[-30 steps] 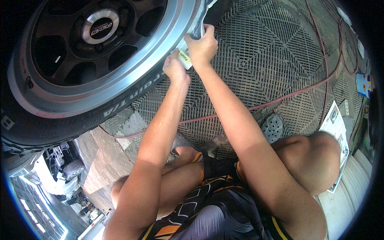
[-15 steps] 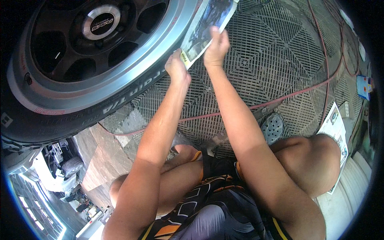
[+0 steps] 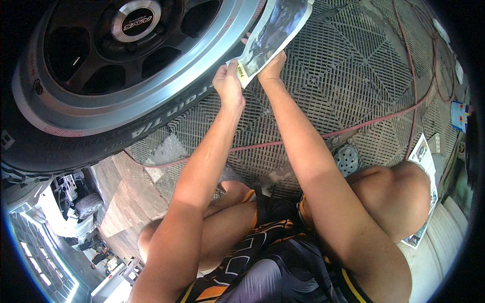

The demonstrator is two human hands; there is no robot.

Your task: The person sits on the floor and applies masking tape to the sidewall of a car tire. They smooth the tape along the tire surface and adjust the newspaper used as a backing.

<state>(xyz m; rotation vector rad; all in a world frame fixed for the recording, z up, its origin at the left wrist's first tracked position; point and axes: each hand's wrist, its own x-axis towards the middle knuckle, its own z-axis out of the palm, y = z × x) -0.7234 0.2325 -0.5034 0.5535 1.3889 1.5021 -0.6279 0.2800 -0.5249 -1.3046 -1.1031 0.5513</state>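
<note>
A printed sheet of newspaper-like paper (image 3: 275, 35) with a dark picture is held out ahead beside a large wheel (image 3: 156, 98). My left hand (image 3: 228, 85) pinches its near left corner between thumb and fingers. My right hand (image 3: 273, 68) is at its right edge, with the palm and most of the fingers hidden beneath the paper. A few fingertips show past the sheet's left edge, close to the tyre (image 3: 172, 115). The far end of the sheet runs out of view at the top.
A red hose (image 3: 364, 123) crosses the grey grated floor mat (image 3: 313, 81). Another printed sheet (image 3: 423, 156) lies by my right knee on a pale ribbed surface (image 3: 444, 227). A grey perforated shoe (image 3: 347, 159) is under me. A small blue and white packet (image 3: 459, 116) stands far right.
My right hand has slid under the sheet; its thumb no longer lies on top. The sheet has shifted slightly right and lies flatter. My left hand keeps its corner.
</note>
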